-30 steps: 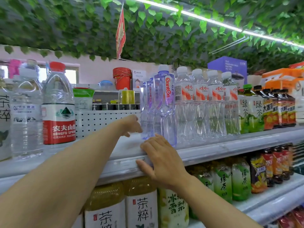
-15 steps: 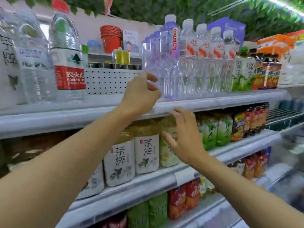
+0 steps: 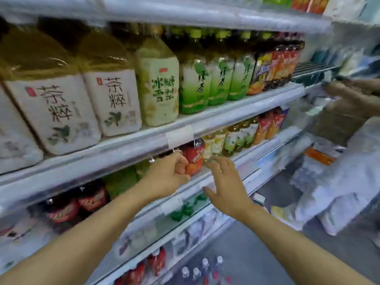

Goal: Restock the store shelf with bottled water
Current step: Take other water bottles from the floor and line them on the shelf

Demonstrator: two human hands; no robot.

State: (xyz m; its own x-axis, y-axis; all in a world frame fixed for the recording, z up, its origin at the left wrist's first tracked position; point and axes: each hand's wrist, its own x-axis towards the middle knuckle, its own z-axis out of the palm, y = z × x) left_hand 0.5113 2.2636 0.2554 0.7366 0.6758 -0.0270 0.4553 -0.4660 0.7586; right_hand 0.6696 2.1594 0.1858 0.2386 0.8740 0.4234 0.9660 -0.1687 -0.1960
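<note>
Both hands hold nothing: the left hand (image 3: 167, 174) hangs loosely curled, the right hand (image 3: 225, 187) has straight, spread fingers. The clear white-capped water bottles (image 3: 202, 268) stand on the floor below — lower both hands there, grasping each body mid-height, upright.

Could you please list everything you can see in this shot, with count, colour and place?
large tea bottles: at least two, amber with white labels, upper visible shelf, left
pear drink bottle: one, pale green, right of them
green tea bottles: three in front, green, same shelf, centre
orange-labelled bottles: several, dark with orange-red labels, that shelf's right end
red-labelled bottle: one, red, shelf below, between the hands
water bottles: about four caps, white, bottom centre; blurred
another person's hand: one, right edge
left hand: fingers curled, holding nothing visible
right hand: fingers spread, empty
</note>
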